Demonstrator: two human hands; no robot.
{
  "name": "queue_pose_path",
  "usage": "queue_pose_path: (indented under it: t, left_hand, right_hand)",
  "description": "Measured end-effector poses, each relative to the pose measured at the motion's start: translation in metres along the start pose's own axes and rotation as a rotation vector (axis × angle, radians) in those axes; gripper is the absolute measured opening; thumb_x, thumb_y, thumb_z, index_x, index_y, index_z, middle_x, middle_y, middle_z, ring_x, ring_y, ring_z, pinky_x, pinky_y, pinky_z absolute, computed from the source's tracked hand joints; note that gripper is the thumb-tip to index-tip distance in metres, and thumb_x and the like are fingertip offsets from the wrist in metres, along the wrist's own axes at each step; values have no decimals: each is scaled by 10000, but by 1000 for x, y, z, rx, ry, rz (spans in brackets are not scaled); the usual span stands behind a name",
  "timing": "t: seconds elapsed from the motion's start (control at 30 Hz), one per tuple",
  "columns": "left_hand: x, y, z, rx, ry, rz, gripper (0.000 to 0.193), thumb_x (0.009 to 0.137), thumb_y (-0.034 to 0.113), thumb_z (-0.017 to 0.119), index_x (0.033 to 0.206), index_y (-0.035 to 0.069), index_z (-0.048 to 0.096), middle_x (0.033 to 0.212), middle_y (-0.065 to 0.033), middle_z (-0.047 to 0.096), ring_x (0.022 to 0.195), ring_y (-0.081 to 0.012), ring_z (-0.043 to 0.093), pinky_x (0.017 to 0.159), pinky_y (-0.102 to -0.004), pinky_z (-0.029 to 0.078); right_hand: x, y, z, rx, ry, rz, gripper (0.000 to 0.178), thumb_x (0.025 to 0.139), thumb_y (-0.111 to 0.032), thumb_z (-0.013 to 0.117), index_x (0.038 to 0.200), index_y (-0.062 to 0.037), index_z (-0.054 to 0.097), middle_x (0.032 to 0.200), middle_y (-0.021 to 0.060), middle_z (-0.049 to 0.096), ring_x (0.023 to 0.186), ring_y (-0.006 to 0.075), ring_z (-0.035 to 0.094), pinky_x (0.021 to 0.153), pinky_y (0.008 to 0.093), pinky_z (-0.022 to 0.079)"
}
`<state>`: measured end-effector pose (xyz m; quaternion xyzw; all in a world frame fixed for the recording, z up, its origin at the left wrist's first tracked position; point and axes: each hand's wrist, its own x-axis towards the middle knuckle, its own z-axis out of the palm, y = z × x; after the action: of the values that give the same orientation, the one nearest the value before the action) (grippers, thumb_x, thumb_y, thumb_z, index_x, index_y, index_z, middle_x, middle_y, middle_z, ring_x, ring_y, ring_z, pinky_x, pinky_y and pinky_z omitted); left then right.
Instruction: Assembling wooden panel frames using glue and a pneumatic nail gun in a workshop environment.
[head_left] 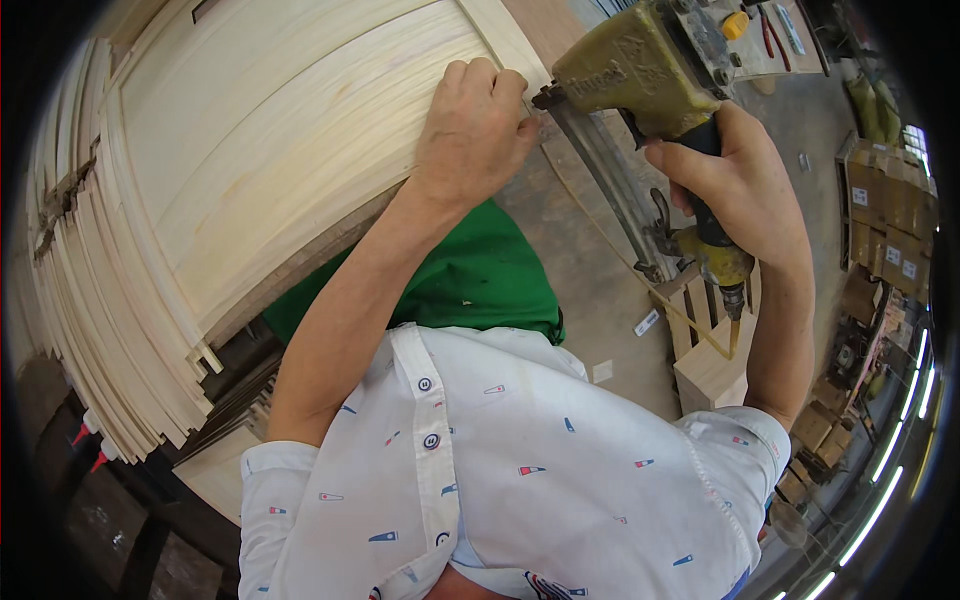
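Note:
My right hand (740,180) is wrapped round the black handle of a yellow-green pneumatic nail gun (630,70), with an air hose (734,340) joined to the fitting at its lower end. The gun's nose sits right at the right-hand edge of a pale wooden panel (300,160), close to a light frame strip (505,40). Fingers curled, my left hand (475,130) presses on the panel's near right corner and grips its edge beside the nose. What lies under those fingertips is hidden.
Thin wooden strips (110,320) are stacked at the left. Further right, a metal bar (610,180) runs beside the panel, near a pale wooden crate (712,370). Pliers (775,40) and a yellow tool lie on a board at the upper right. Cardboard boxes (890,220) stand beyond.

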<state>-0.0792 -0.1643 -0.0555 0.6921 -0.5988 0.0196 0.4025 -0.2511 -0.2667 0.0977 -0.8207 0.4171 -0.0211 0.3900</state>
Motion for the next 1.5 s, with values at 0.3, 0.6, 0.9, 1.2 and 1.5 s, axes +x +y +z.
queue_pose_path:
  t: [0.3,0.6,0.9,1.2,1.5]
  left_hand:
    - [1,-1,6,-6,19,-22,315,677,67,759,950,7,614,891,-116,549,864,-309,525,764,-390,467]
    - [-1,1,-2,-10,-44,-59,339,668,117,751,952,18,595,861,-130,505,833,-324,490,749,-397,442]
    - [-8,-3,-25,-47,-157,-5,394,737,190,727,1067,15,603,982,-128,558,929,-297,511,850,-391,450]
    - [9,-77,-69,379,-113,-262,673,871,446,624,1337,-20,487,1445,-209,420,1377,-362,334,1128,-462,271]
    - [5,-86,-69,398,-136,-252,724,844,515,620,1341,3,495,1445,-188,431,1371,-356,345,1124,-470,274]
  right_hand:
    - [4,-9,-3,-109,-34,78,326,761,-228,683,801,69,555,579,80,572,529,137,561,509,304,435]
    - [8,-20,-9,39,-83,162,245,796,-143,670,884,63,570,607,33,558,524,101,537,500,281,425]
    - [43,-24,-22,127,34,122,214,792,-108,680,909,36,574,689,48,591,542,111,563,496,261,445]
    - [130,-68,-22,62,-9,-66,236,795,-182,665,843,40,600,590,75,586,497,129,560,476,275,433]
    - [225,-100,-13,-18,-109,-228,278,822,-235,635,877,36,639,612,60,585,501,113,553,479,256,440]
